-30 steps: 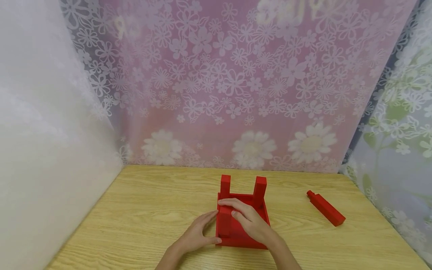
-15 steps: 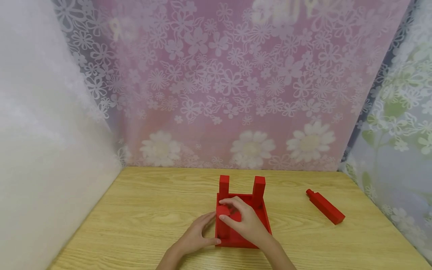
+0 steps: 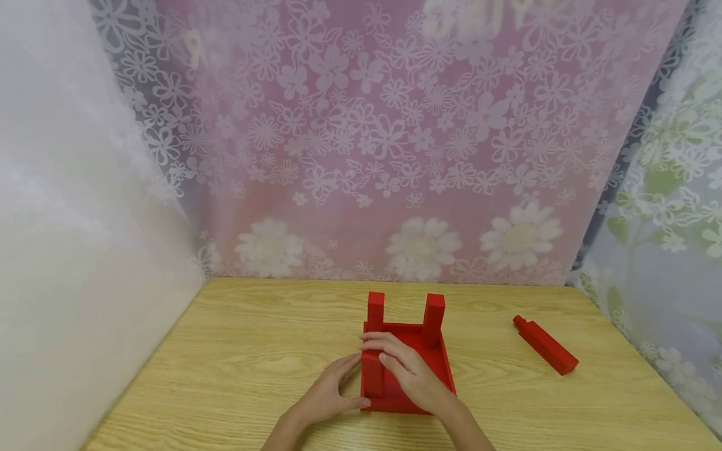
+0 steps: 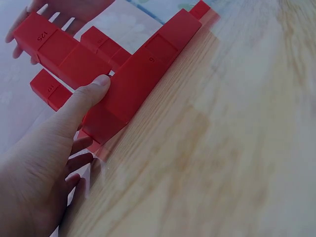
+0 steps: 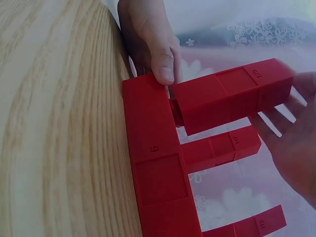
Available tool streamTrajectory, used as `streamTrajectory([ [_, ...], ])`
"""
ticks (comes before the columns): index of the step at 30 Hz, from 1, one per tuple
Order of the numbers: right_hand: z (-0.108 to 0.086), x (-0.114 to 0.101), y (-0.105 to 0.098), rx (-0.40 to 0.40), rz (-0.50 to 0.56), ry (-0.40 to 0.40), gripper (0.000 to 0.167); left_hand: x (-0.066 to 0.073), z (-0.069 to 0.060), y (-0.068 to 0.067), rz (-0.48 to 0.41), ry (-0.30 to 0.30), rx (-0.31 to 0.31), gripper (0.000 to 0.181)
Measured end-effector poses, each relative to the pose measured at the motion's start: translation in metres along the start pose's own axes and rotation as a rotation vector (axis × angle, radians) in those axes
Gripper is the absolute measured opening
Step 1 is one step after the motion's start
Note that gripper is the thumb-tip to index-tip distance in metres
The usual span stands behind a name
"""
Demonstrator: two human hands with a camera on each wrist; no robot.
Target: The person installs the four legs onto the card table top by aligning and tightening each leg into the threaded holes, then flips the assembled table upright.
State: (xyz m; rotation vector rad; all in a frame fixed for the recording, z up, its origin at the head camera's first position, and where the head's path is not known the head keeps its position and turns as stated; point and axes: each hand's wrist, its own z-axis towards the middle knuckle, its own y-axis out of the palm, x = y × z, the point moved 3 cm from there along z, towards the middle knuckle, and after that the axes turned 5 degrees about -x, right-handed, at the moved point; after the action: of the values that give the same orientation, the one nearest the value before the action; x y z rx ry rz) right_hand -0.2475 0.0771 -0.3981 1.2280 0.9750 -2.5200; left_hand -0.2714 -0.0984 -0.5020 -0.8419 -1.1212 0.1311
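Note:
A red square frame (image 3: 408, 406), like an upturned toy table or stool, lies on the table with square legs standing up from it. My left hand (image 3: 326, 396) grips its near left corner, thumb on the near rim and fingers at the left side. The near left leg (image 3: 373, 379) stands at this corner; in the right wrist view a narrower peg (image 5: 176, 112) shows between it and the frame. My right hand (image 3: 416, 377) rests its extended fingers across this leg's top. The far left leg (image 3: 375, 310) and far right leg (image 3: 433, 319) stand upright behind.
A loose red leg (image 3: 546, 347) with a narrow peg end lies to the right on the wooden table (image 3: 254, 338). Flowered curtains (image 3: 361, 125) hang behind the table and on the right; a pale sheet (image 3: 84, 219) stands on the left.
My right hand first lay over the leg's top, then lifted its fingers into a looser arch, and now lies flatter across the top again. My left hand stays at the corner.

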Motion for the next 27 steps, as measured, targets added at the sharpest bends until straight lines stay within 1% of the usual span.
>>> streamTrajectory([
  [1,-0.001,0.006,0.0,-0.012,0.022,-0.021,0.031,0.0,0.0,0.0,0.0,0.002,0.001,0.084],
  [2,-0.001,0.006,0.0,-0.016,0.032,-0.038,0.031,0.0,0.0,0.0,0.001,0.0,0.001,0.084],
  [5,0.0,0.0,-0.002,0.01,0.008,-0.049,0.029,0.001,0.0,0.0,-0.004,-0.006,0.0,0.084],
  [7,0.001,-0.009,-0.004,0.043,-0.031,-0.025,0.026,0.001,0.0,0.0,0.002,-0.008,0.0,0.083],
  [11,0.002,-0.024,-0.006,0.11,-0.111,0.05,0.023,0.0,0.0,0.0,0.003,-0.013,-0.002,0.081],
  [13,0.002,-0.021,-0.006,0.136,-0.145,0.076,0.023,0.0,-0.001,0.0,0.001,-0.017,-0.006,0.081],
  [15,0.001,-0.013,-0.005,0.155,-0.178,0.095,0.024,0.0,-0.001,0.0,-0.002,-0.021,-0.008,0.081],
  [18,0.0,0.0,-0.003,0.168,-0.21,0.101,0.027,0.0,-0.001,0.0,-0.003,-0.024,-0.008,0.082],
  [21,0.0,0.007,-0.002,0.144,-0.164,0.076,0.028,0.001,0.0,0.0,-0.004,-0.025,-0.005,0.082],
  [25,0.0,0.008,-0.002,0.047,-0.002,0.029,0.027,0.002,-0.001,-0.001,-0.007,-0.017,-0.002,0.082],
  [27,0.0,0.006,-0.001,0.004,0.054,0.013,0.029,0.003,-0.001,-0.001,-0.004,-0.009,0.0,0.082],
])
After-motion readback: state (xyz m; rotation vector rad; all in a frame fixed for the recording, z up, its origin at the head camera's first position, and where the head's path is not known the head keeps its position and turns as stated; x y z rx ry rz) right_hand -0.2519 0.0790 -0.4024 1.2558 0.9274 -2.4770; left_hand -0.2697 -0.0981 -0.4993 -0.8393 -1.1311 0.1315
